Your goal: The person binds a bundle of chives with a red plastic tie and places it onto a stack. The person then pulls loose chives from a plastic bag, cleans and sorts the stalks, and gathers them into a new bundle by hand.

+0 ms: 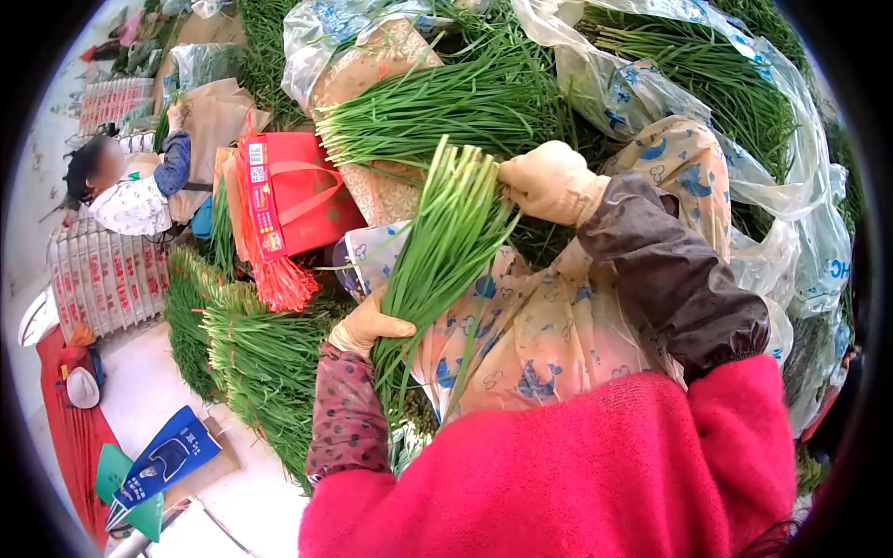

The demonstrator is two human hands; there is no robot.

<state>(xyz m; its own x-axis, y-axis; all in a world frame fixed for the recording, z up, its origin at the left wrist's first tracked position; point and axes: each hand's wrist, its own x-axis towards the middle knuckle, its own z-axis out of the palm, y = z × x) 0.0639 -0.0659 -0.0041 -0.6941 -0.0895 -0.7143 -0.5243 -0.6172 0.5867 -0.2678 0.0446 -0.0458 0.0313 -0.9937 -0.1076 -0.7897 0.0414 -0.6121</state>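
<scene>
A bunch of long green stalks lies slantwise over my lap, its pale cut ends at the top. My left hand, in a cream glove, is wrapped round the lower, leafy part. At the pale ends, my right hand, also gloved, is closed with its fingertips against the outer stalks. Just beyond, a loose pile of the same stalks rests on a patterned board. A red box with red ties stands left of the bunch.
Tied bundles of greens are stacked at the left. Plastic bags holding more greens lie at the right and top. A person sits at the far left near stacked white crates. A blue sign is at the lower left.
</scene>
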